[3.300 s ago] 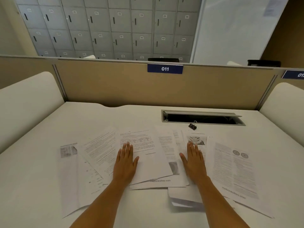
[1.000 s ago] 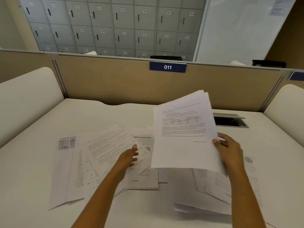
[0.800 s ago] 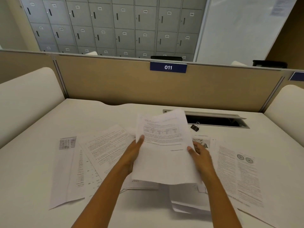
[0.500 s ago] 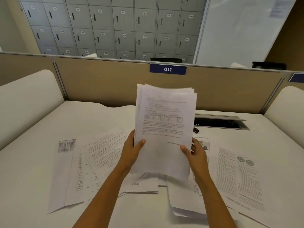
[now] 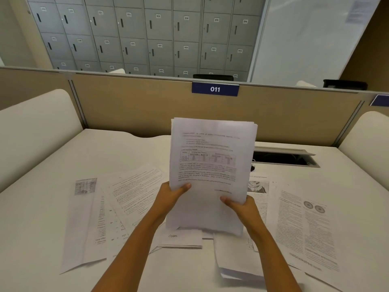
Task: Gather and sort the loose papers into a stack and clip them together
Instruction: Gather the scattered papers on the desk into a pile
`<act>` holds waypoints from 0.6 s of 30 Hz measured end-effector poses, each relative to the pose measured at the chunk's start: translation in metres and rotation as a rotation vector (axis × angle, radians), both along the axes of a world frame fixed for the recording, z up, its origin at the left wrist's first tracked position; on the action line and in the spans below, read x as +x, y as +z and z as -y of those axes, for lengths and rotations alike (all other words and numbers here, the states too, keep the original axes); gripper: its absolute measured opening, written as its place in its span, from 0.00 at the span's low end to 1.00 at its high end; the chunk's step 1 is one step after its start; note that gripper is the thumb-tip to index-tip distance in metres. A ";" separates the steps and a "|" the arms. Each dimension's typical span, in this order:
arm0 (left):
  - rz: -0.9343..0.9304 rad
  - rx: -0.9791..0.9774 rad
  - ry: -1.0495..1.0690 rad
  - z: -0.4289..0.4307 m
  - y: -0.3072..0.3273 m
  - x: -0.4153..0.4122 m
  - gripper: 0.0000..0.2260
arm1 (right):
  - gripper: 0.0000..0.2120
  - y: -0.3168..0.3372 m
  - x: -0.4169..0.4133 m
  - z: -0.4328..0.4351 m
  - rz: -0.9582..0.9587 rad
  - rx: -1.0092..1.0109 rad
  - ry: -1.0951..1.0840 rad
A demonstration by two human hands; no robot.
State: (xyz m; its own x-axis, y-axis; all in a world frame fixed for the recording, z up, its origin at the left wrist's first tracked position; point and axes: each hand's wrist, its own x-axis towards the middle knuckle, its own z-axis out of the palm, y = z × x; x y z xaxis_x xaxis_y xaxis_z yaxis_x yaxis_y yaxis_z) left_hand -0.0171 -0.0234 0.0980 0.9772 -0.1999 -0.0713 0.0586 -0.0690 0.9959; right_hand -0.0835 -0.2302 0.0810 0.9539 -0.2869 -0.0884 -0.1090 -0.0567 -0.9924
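I hold a small stack of printed sheets [image 5: 212, 161] upright above the desk. My left hand [image 5: 170, 199] grips its lower left edge, thumb on the front. My right hand [image 5: 240, 206] grips the lower right edge the same way. Loose papers lie spread on the white desk [image 5: 52, 165]: a fan of sheets at the left [image 5: 130, 192], a large printed page at the right [image 5: 305, 226], and more sheets under the stack [image 5: 235, 258]. A black binder clip [image 5: 252, 167] peeks out just right of the held stack.
A cable slot [image 5: 284, 158] is cut into the desk at the back right. A tan partition [image 5: 126, 106] labelled 011 closes off the far edge, with white side panels left and right. Grey lockers stand beyond.
My hands left the spread papers and lifted several sheets. The right hand raised them first, the left joined, and the stack now stands upright between both hands.
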 end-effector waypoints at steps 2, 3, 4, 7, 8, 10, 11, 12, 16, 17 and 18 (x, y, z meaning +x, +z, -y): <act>0.010 0.005 0.052 0.000 0.001 0.002 0.14 | 0.11 0.003 0.001 0.005 0.016 0.015 -0.035; 0.009 0.024 0.086 -0.001 0.001 0.003 0.14 | 0.12 0.004 0.001 0.007 0.024 0.007 -0.047; 0.002 0.033 0.128 -0.003 0.001 0.003 0.14 | 0.14 0.002 0.001 0.010 0.028 -0.013 -0.057; 0.009 0.010 0.257 -0.015 -0.011 0.005 0.11 | 0.20 -0.006 0.000 0.017 0.018 -0.086 -0.090; 0.052 0.051 0.307 -0.021 -0.018 0.005 0.10 | 0.21 -0.010 -0.001 0.018 0.012 -0.098 -0.111; 0.157 0.325 0.431 -0.035 -0.038 0.003 0.10 | 0.26 -0.017 -0.007 0.021 -0.001 -0.108 -0.156; 0.192 0.504 0.490 -0.042 -0.049 0.002 0.12 | 0.28 -0.020 -0.010 0.022 -0.008 -0.120 -0.177; 0.195 0.678 0.538 -0.049 -0.061 0.001 0.15 | 0.30 -0.024 -0.014 0.024 -0.010 -0.131 -0.191; -0.032 1.002 0.553 -0.063 -0.091 -0.006 0.31 | 0.32 -0.031 -0.024 0.029 -0.009 -0.179 -0.223; -0.064 1.023 0.531 -0.064 -0.094 -0.006 0.32 | 0.32 -0.033 -0.025 0.029 -0.012 -0.180 -0.222; -0.074 1.049 0.497 -0.065 -0.097 -0.005 0.33 | 0.32 -0.034 -0.025 0.030 -0.017 -0.175 -0.219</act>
